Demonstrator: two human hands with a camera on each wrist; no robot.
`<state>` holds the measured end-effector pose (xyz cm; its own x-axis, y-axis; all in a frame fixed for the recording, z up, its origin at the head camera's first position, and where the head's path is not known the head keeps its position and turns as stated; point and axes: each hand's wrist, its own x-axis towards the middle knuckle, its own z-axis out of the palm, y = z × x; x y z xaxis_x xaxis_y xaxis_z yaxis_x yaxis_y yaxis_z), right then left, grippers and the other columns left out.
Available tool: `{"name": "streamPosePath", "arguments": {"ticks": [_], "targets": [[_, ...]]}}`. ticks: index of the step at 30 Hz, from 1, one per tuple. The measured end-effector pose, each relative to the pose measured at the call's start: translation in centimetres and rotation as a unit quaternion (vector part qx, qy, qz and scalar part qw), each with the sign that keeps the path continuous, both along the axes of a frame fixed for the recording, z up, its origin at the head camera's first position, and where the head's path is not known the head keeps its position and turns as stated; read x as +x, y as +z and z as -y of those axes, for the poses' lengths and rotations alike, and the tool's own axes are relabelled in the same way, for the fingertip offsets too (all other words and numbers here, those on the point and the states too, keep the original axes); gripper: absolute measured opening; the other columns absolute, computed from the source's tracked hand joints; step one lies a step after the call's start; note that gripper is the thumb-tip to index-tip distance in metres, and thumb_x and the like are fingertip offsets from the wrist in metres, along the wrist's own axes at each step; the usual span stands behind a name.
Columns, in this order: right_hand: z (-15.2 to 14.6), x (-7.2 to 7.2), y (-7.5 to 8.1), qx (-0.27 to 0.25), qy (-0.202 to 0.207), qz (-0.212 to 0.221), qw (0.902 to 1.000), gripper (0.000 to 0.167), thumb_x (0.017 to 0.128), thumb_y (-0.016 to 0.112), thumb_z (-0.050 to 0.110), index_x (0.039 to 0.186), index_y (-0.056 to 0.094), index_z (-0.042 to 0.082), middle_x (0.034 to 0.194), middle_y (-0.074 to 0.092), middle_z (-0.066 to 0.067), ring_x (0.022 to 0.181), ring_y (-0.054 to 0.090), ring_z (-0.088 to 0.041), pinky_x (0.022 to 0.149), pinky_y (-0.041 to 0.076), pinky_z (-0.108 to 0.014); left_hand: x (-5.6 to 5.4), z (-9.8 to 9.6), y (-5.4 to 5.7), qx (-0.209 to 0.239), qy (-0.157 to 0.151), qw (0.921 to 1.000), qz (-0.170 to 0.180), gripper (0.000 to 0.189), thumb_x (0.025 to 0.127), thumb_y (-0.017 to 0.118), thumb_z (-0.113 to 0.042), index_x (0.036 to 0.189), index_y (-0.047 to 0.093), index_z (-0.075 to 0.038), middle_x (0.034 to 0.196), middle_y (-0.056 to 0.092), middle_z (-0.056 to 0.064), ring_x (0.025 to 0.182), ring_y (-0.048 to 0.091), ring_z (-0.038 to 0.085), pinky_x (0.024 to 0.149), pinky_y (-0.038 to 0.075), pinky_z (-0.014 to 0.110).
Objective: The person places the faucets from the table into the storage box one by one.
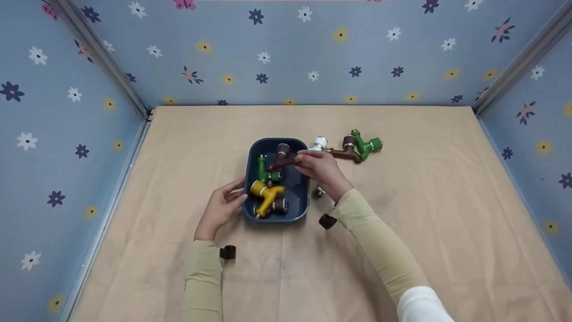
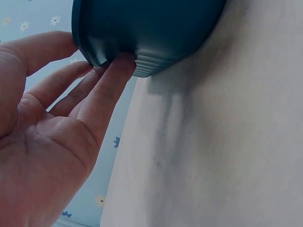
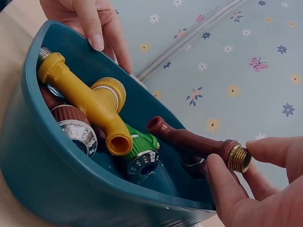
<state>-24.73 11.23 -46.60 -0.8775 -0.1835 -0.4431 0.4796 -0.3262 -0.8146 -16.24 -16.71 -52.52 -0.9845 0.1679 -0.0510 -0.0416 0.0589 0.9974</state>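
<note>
Maroon plastic-looking tap, upper centre of head view: likely light, rigid; best hold brass thread, right hand pinching there. Left hand, fingers apart, touching blue plastic tub.

A tan cloth covers the work surface, with soft creases on its right side. A pale blue back wall rises behind its far edge, between a left wall and a right wall. Grey metal posts stand in both far corners, a left post and a right post, and a metal rail runs along the cloth's left edge. White, yellow and dark purple flowers dot the walls, along with leafy sprigs and a pink butterfly.
</note>
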Motion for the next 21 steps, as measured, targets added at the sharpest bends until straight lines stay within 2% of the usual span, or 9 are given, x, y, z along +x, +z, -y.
{"name": "streamPosePath", "arguments": {"ticks": [7, 15, 21], "targets": [[0.5, -0.2, 0.0, 0.016, -0.003, -0.015, 0.9998, 0.031, 0.091, 0.062, -0.001, 0.121, 0.058, -0.010, 0.112, 0.059, -0.021, 0.099, 0.064, -0.025, 0.086, 0.053, -0.031, 0.1, -0.1, 0.2, 0.001, -0.004, 1.0000, -0.005, 0.050, 0.092, 0.060, 0.001, 0.140, 0.046, 0.000, 0.137, 0.047, 0.023, 0.116, 0.054, 0.038, 0.084, 0.051, 0.024], [0.8, -0.6, 0.0, 0.028, 0.000, -0.013, 0.9995, 0.035, 0.092, 0.061, -0.001, 0.124, 0.055, -0.011, 0.113, 0.059, -0.021, 0.102, 0.063, -0.026, 0.085, 0.053, -0.031, 0.0, 0.0, 0.0, -0.009, -0.005, 0.9999, -0.006, 0.050, 0.092, 0.062, -0.001, 0.140, 0.048, -0.002, 0.131, 0.052, 0.022, 0.114, 0.056, 0.035, 0.084, 0.052, 0.025], [1.5, -1.0, 0.0, 0.065, 0.000, -0.023, 0.9977, 0.033, 0.092, 0.061, -0.001, 0.123, 0.057, -0.012, 0.105, 0.062, -0.019, 0.096, 0.064, -0.026, 0.085, 0.053, -0.032, 0.7, -0.3, 2.4, 0.001, -0.015, 0.9998, 0.014, 0.051, 0.092, 0.059, 0.004, 0.141, 0.043, 0.005, 0.133, 0.047, 0.029, 0.117, 0.052, 0.041, 0.084, 0.051, 0.024]]}}
